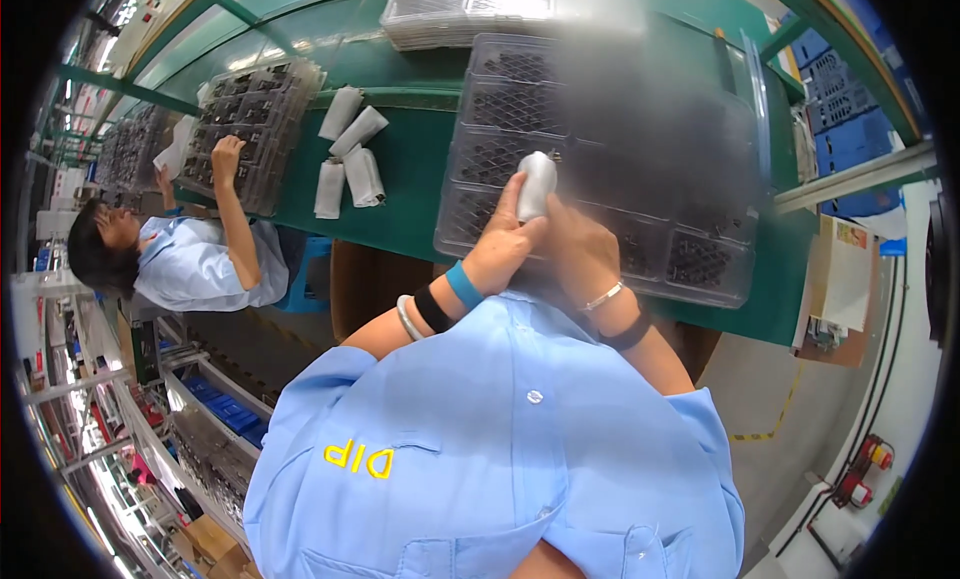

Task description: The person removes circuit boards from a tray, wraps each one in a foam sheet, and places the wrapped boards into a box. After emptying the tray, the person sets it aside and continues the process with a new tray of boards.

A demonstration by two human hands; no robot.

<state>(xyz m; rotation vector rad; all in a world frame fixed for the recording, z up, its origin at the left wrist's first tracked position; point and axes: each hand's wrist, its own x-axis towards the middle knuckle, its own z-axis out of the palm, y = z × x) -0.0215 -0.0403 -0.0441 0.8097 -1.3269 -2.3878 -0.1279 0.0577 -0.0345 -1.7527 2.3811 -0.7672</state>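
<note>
A white wrapped bundle (538, 189) stands between my two hands, above the large clear plastic tray (690, 293). My left hand (505, 243) is closed round its left side, with the thumb and fingers against the wrapping. At its lower right, the fingers of my right hand (584, 247) are bent in against the bundle; their tips are partly hidden and blurred. A small dark bit shows at the bundle's top edge. Dark mesh-like parts (500, 104) fill the tray's compartments. Several similar white wrapped bundles (364, 175) lie to the left on the green table (415, 169).
A stack of clear trays (470, 29) stands at the back. To the left, a co-worker (205, 254) reaches toward a filled tray stack (250, 129). Green frame posts and blue crates (850, 149) are at the right. A grey blur covers part of the tray.
</note>
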